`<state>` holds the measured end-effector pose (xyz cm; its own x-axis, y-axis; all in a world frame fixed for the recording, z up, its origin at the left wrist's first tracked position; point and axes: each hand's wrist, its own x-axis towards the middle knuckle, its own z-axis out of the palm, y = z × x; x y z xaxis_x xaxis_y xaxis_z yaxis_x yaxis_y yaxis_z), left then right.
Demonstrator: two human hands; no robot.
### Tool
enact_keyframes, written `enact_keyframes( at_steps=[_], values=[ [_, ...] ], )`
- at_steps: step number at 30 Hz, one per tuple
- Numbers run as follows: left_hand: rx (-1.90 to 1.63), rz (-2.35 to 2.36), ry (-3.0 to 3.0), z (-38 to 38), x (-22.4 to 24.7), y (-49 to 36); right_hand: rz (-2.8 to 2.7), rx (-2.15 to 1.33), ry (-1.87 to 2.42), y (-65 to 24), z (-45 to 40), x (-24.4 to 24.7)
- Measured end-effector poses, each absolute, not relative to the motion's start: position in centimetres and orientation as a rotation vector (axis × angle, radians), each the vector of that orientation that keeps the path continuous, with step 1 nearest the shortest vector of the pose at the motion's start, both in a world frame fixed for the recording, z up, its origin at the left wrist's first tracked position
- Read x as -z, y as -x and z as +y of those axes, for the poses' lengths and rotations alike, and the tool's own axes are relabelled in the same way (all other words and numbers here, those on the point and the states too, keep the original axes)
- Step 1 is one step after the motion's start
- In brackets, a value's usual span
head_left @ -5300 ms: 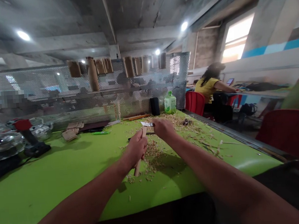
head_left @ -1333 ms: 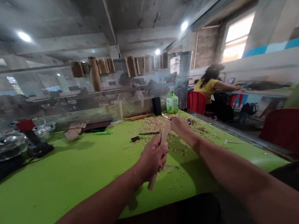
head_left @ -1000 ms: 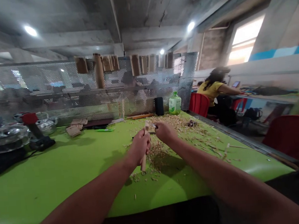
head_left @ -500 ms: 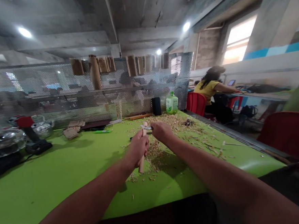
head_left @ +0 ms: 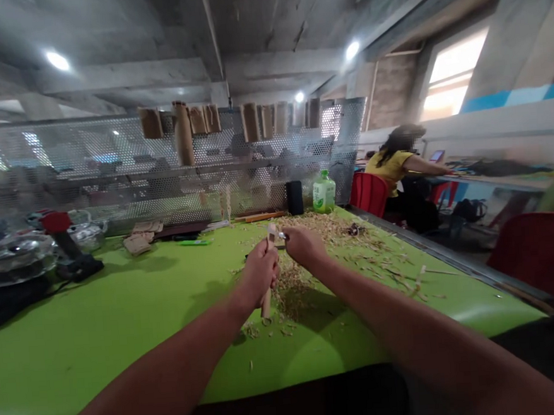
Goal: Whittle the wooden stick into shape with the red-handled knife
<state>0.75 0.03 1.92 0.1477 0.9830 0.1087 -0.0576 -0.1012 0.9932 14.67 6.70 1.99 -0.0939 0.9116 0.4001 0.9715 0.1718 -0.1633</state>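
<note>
My left hand (head_left: 259, 273) is wrapped round a pale wooden stick (head_left: 265, 306), whose lower end sticks out below the fist and upper end above it. My right hand (head_left: 304, 246) is closed round the handle of a carving knife, the handle itself mostly hidden by the fingers. The knife's short metal blade (head_left: 281, 235) lies beside the top of the stick; whether it touches the wood I cannot tell. Beneath both hands, wood shavings (head_left: 295, 298) are scattered over the green tabletop (head_left: 148, 330).
A green-labelled bottle (head_left: 324, 193) and a black upright box (head_left: 294, 197) stand at the back by a perforated metal screen (head_left: 128, 180). On the left are a red-and-black power tool (head_left: 66, 244) and glass vessels (head_left: 17, 257). A person in yellow (head_left: 392, 164) sits at the right.
The blade has shifted slightly relative to the stick's top and now shows less across it. Both hands keep their grip. The whole view has moved a little, so the scene sits further right.
</note>
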Motion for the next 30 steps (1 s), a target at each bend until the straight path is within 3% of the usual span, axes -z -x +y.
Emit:
enact_keyframes(
  at_steps=[23,27,30],
  values=[
    [-1.116,1.109,-1.417,0.0,-1.9,-1.1,-2.146,0.397,1.709,-15.5,7.9,-1.4],
    [-1.100,1.123,-1.418,-0.6,-1.5,-1.2,-2.088,0.284,1.755,-16.1,8.5,-1.6],
    [-1.054,0.992,-1.498,-2.5,-1.1,-1.8,-1.842,0.094,2.029,-19.4,9.6,-1.9]
  ],
)
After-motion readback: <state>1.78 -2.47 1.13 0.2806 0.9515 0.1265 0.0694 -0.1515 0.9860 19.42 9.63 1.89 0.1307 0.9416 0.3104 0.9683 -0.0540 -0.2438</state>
